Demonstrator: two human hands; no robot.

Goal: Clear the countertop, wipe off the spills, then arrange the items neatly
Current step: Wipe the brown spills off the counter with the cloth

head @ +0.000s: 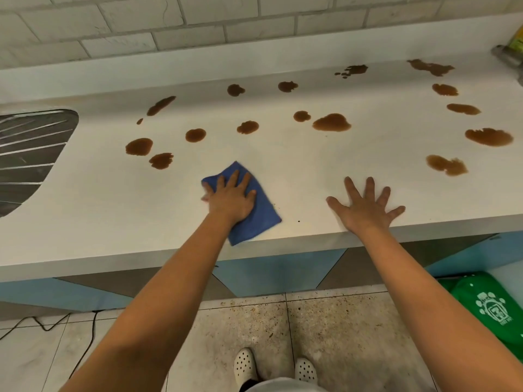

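Observation:
A white countertop (pixel 297 171) carries several brown liquid spills, among them a large one (pixel 331 122) near the middle and a cluster at the left (pixel 139 146). A blue cloth (pixel 260 216) lies near the front edge. My left hand (pixel 230 198) presses flat on the cloth, fingers spread over it. To the right, my right hand (pixel 365 205) rests flat on bare countertop with fingers apart and nothing in it. More spills lie along the right side (pixel 489 136) and toward the back wall (pixel 287 86).
A metal sink drainboard (pixel 31 148) is set into the counter at the left. Some items (pixel 512 49) stand at the far right back corner, partly cut off. A green bag (pixel 492 309) sits on the tiled floor at the right; a black cable (pixel 48 326) lies at the left.

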